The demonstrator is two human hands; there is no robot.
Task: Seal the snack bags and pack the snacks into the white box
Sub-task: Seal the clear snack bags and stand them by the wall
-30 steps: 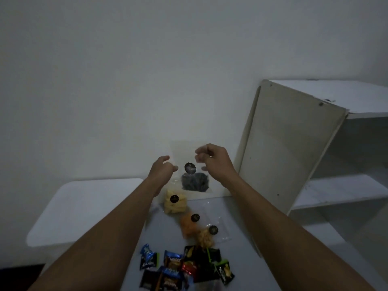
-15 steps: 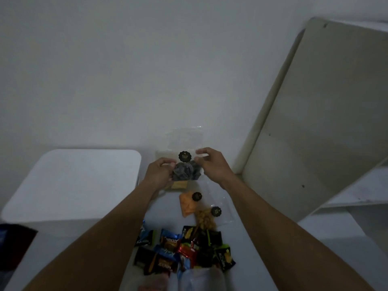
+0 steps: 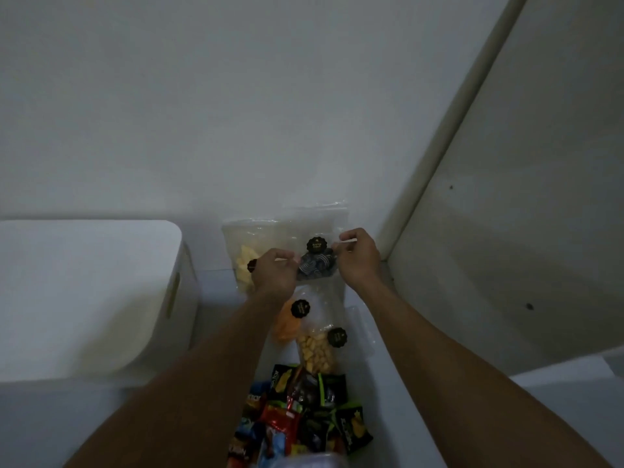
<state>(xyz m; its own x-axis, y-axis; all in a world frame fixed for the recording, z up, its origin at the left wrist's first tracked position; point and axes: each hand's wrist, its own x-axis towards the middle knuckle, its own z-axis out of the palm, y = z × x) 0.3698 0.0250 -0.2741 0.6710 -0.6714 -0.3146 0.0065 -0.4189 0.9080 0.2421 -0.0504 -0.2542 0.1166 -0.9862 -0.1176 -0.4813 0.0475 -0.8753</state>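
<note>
White table (image 3: 216, 288), both hands (image 3: 275, 273) (image 3: 359, 256) pinching dark-snack bag (image 3: 317, 265)

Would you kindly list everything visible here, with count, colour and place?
dark snack bag: 1, clear with black-and-white pieces, held up between both hands.
yellow snack bag: 1, clear, behind the left hand.
orange snack bag: 1, clear, on the table.
nut bag: 1, clear with tan pieces, nearer.
wrapped snacks: a pile, mixed colours, nearest.
white box: 1, left, lid on.
cabinet: 1, white, right.
left hand: pinching the bag.
right hand: pinching the bag.
</note>
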